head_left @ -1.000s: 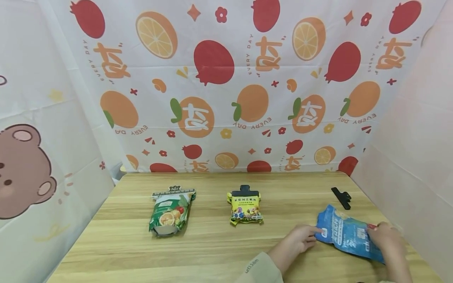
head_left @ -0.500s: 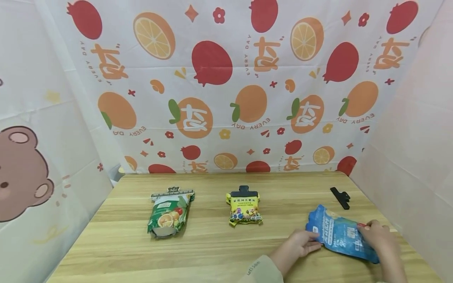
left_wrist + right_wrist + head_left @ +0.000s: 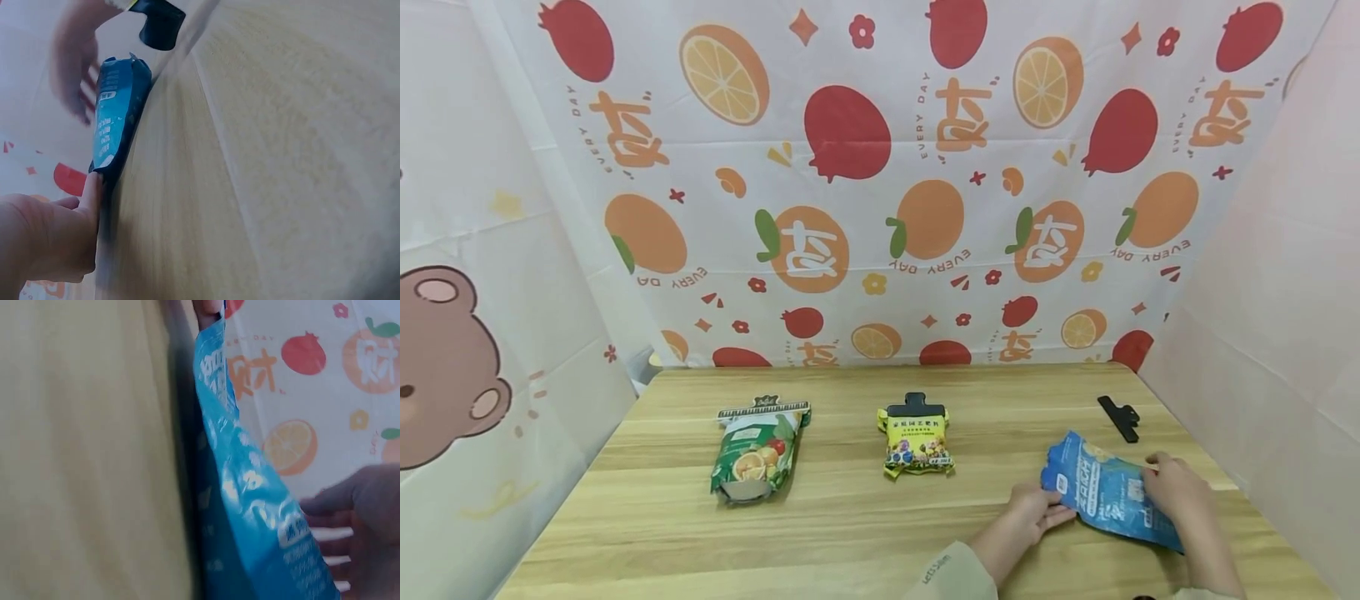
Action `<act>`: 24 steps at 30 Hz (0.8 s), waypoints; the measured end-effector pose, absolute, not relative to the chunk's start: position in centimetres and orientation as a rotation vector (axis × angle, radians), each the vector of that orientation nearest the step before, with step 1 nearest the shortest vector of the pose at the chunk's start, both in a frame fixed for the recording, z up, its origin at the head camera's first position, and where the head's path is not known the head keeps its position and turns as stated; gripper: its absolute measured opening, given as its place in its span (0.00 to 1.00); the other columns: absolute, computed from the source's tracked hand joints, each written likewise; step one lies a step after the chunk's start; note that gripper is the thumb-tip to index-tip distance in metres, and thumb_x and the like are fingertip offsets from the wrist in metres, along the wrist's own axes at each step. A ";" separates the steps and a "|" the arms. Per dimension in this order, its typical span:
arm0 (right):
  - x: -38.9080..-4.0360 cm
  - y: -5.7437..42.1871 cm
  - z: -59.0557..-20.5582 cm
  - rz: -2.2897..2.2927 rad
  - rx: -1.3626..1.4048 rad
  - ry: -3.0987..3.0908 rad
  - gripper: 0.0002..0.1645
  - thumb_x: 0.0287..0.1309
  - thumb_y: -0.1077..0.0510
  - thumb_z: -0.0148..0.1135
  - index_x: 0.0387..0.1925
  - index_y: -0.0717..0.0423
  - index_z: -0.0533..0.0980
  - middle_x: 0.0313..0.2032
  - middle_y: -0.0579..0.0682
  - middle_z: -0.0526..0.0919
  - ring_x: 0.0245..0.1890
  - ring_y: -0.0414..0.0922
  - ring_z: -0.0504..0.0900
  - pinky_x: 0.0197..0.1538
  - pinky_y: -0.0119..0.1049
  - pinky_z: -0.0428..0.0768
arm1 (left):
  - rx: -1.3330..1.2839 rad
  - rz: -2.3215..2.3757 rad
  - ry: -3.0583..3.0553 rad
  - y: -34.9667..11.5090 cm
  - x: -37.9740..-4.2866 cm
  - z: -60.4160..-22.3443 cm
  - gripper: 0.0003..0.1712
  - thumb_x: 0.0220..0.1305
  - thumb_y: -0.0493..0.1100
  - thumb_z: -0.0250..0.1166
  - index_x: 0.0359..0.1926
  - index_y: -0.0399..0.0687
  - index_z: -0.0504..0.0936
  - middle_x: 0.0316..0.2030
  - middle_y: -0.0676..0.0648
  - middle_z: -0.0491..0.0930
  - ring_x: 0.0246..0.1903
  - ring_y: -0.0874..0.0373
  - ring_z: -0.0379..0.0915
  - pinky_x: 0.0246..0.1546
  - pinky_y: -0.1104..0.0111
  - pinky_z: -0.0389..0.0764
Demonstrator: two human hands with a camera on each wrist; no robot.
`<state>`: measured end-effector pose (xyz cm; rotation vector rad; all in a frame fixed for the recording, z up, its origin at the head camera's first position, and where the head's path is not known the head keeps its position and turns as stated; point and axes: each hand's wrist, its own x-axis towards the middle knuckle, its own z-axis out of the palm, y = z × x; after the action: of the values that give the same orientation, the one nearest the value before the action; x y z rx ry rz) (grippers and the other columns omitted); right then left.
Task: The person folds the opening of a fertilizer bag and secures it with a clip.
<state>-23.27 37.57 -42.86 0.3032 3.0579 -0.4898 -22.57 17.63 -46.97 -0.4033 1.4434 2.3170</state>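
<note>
Blue bag (image 3: 1108,497) is lying near the right edge of the tabletop (image 3: 835,550); my left hand (image 3: 1028,507) is pinching its near corner, probably keeping it steady, while my right hand (image 3: 1177,490), fingers extended, is touching its face, seemingly bracing it.

2 hands in play, both low toward the right side of the head view! The left hand (image 3: 1033,510) sits nearer the middle, thumb (image 3: 67,202) and index finger (image 3: 92,190) set in a pinch, the latter stretched long. The left forearm (image 3: 997,550) slants up from the lower edge. And here's the right hand (image 3: 1170,485), apart and slightly farther forward, fingers (image 3: 342,572) loosely spread, the right forearm (image 3: 1213,546) standing steep and leaning inward.
</note>
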 end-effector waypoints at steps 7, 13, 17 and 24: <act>-26.1 36.6 -43.2 -0.635 -0.037 2.988 0.21 0.61 0.67 0.43 0.53 0.76 0.65 0.46 0.74 0.71 0.38 0.64 0.75 0.37 0.55 0.73 | -0.369 2.308 1.451 17.7 -22.6 -46.9 0.11 0.59 0.22 0.52 0.44 0.19 0.72 0.29 0.37 0.78 0.35 0.44 0.78 0.36 0.60 0.80; -27.7 36.1 -44.1 -0.732 -0.224 2.962 0.18 0.62 0.67 0.46 0.50 0.76 0.70 0.45 0.70 0.74 0.48 0.66 0.71 0.46 0.58 0.70 | -0.351 2.339 1.382 17.5 -22.8 -47.1 0.13 0.59 0.21 0.51 0.46 0.18 0.71 0.31 0.36 0.78 0.36 0.42 0.78 0.37 0.58 0.79; -28.4 35.8 -44.6 -0.748 -0.253 2.991 0.19 0.60 0.68 0.47 0.50 0.79 0.67 0.47 0.74 0.70 0.50 0.70 0.66 0.48 0.61 0.67 | -0.318 2.336 1.388 17.4 -22.9 -47.0 0.13 0.60 0.22 0.51 0.46 0.19 0.72 0.32 0.36 0.79 0.37 0.42 0.78 0.37 0.58 0.79; -29.1 35.4 -45.2 -0.837 -0.073 2.977 0.18 0.59 0.68 0.44 0.47 0.79 0.68 0.45 0.74 0.72 0.48 0.68 0.69 0.47 0.58 0.69 | -0.304 2.321 1.421 17.5 -22.7 -46.8 0.13 0.61 0.22 0.51 0.47 0.21 0.73 0.32 0.36 0.79 0.37 0.43 0.78 0.37 0.59 0.79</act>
<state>-29.13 35.37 -45.24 -0.0733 2.9767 -0.8366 -22.72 17.53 -46.78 -0.3042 1.4205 2.3212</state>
